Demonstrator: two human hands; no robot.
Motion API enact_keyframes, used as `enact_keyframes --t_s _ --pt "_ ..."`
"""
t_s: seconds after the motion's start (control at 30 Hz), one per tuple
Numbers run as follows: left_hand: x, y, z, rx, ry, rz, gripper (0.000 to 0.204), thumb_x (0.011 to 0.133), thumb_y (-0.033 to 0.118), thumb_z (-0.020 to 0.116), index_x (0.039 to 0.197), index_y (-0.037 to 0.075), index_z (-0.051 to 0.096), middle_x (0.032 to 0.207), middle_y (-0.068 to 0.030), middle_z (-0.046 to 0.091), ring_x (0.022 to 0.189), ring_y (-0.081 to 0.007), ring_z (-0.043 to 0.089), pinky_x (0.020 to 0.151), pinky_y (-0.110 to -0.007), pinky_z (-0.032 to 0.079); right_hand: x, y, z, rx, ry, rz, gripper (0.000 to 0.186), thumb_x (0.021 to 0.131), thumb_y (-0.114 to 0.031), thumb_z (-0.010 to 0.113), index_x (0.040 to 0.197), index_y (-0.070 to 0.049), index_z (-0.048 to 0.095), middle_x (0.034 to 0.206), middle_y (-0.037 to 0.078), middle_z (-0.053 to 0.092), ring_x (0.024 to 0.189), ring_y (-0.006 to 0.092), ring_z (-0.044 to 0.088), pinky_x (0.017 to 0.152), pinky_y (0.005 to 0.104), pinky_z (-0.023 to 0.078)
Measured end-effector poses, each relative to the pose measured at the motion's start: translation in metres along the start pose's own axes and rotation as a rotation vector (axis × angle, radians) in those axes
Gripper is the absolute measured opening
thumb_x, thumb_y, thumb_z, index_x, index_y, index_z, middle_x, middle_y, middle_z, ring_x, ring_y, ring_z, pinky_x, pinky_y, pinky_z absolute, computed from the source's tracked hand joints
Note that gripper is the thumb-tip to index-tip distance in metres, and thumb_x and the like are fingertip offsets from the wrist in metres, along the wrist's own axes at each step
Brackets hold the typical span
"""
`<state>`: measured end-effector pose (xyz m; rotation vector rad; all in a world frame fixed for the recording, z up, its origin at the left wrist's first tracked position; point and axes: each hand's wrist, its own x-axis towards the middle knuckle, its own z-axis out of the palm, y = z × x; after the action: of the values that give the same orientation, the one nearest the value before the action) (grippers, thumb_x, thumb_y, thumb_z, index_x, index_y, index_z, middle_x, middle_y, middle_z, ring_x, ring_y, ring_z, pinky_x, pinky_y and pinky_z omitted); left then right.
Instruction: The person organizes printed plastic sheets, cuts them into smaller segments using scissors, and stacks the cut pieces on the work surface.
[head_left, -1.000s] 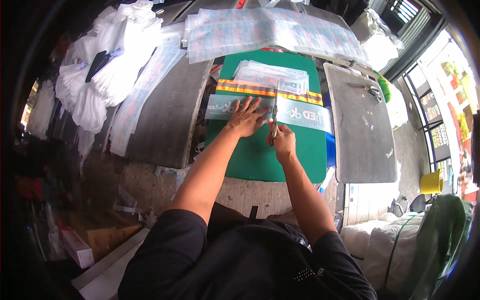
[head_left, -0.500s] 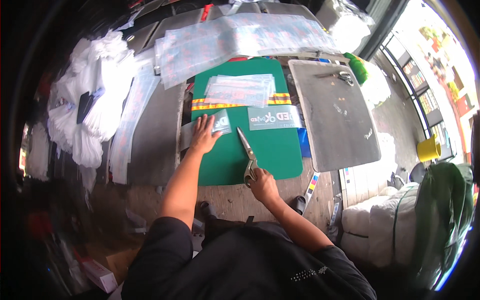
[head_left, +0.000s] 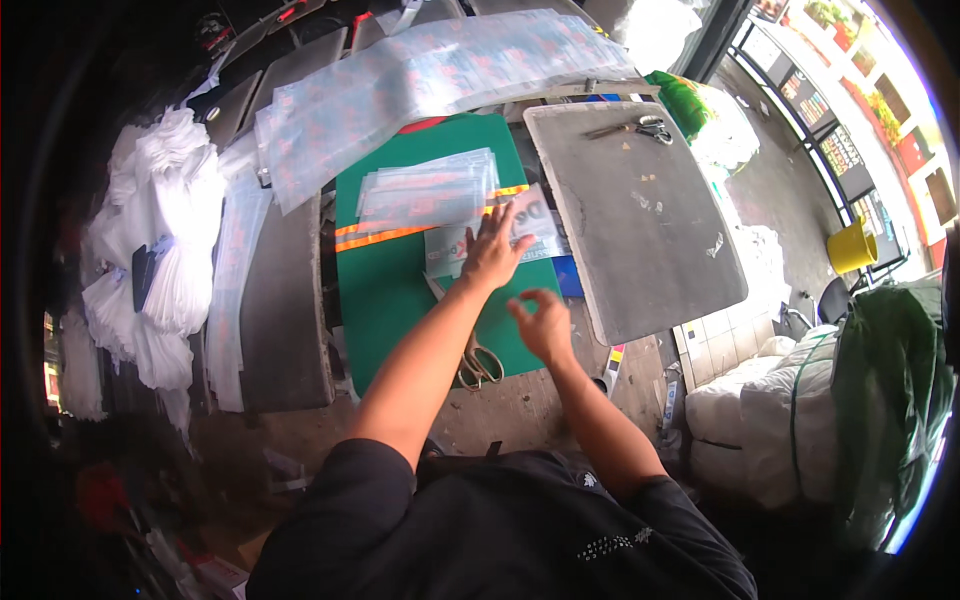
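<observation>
My left hand [head_left: 492,250] rests with spread fingers on clear printed plastic pieces [head_left: 543,226] overlapping at the green mat's right side. My right hand [head_left: 538,320] hovers lower right of them, fingers loosely curled and apart, holding nothing. The large scissors [head_left: 480,365] lie on the green mat [head_left: 380,300], their blades partly hidden behind my left forearm. Above the printed pieces, a stack of translucent sheets [head_left: 415,190] overlaps an orange, yellow and grey striped band [head_left: 360,236] across the mat.
Grey boards [head_left: 635,270] flank the mat, the right one bearing smaller scissors [head_left: 650,128]. Long printed sheets [head_left: 400,80] span the back. White bundled material [head_left: 150,230] hangs at the left. A yellow bucket [head_left: 850,245] and wrapped white bales [head_left: 760,420] are at the right.
My right hand has let go of the large scissors, now lying on the mat. My left hand moved rightward with a cut piece onto the other piece. The view has shifted.
</observation>
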<state>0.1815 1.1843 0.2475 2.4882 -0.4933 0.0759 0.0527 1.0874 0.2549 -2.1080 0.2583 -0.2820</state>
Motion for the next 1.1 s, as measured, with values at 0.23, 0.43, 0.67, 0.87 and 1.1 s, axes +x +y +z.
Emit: enact_keyframes --t_s 0.23,0.43,0.67,0.87,1.1 --pt "-0.016 -0.012 0.008 0.149 0.118 0.048 0.058 0.092 0.043 0.051 0.139 0.009 0.04 0.145 -0.0202 0.033 0.135 -0.0385 0.03 0.105 -0.061 0.023 0.076 0.053 0.01 -0.051 0.061 0.412 0.061 0.083 -0.047 0.064 0.109 0.008 0.061 0.094 0.024 0.067 0.09 0.0371 0.066 0.08 0.04 0.049" --pt "-0.039 -0.055 -0.03 0.164 -0.093 0.191 0.08 0.082 0.055 0.06 0.14 0.007 0.035 0.143 -0.0212 0.037 0.133 -0.0373 0.034 0.108 -0.049 0.026 0.097 0.036 0.036 0.067 0.387 0.548 0.036 0.077 -0.027 0.076 0.091 -0.001 0.056 0.084 0.015 0.065 0.08 0.029 0.063 0.076 0.0371 0.048" --pt "-0.054 -0.053 -0.058 0.077 0.227 0.109 0.08 0.075 0.016 0.07 0.143 0.009 0.029 0.139 -0.0161 0.043 0.127 -0.0315 0.044 0.105 -0.049 0.031 0.08 -0.073 0.045 0.855 0.186 -0.13 0.031 0.083 0.006 0.061 0.108 -0.002 0.043 0.096 0.006 0.059 0.085 0.0114 0.056 0.074 0.0258 0.047" --pt "-0.014 -0.106 -0.148 0.35 0.735 0.162 0.046 0.08 0.0 0.054 0.124 0.014 0.058 0.128 -0.0047 0.057 0.119 -0.0282 0.052 0.105 -0.05 0.031 0.133 -0.135 0.058 1.01 0.054 -0.01 0.013 0.083 0.0 0.057 0.096 -0.003 0.056 0.076 0.002 0.057 0.058 0.0093 0.049 0.053 0.0243 0.04" --pt "-0.069 -0.18 -0.181 0.428 0.417 -0.207 0.068 0.083 0.03 0.067 0.142 0.017 0.036 0.143 -0.0162 0.037 0.133 -0.0345 0.035 0.107 -0.053 0.026 0.164 -0.059 0.162 1.128 -0.006 0.477 0.006 0.084 -0.002 0.058 0.088 0.002 0.058 0.086 0.008 0.06 0.073 0.0153 0.058 0.061 0.0237 0.05"
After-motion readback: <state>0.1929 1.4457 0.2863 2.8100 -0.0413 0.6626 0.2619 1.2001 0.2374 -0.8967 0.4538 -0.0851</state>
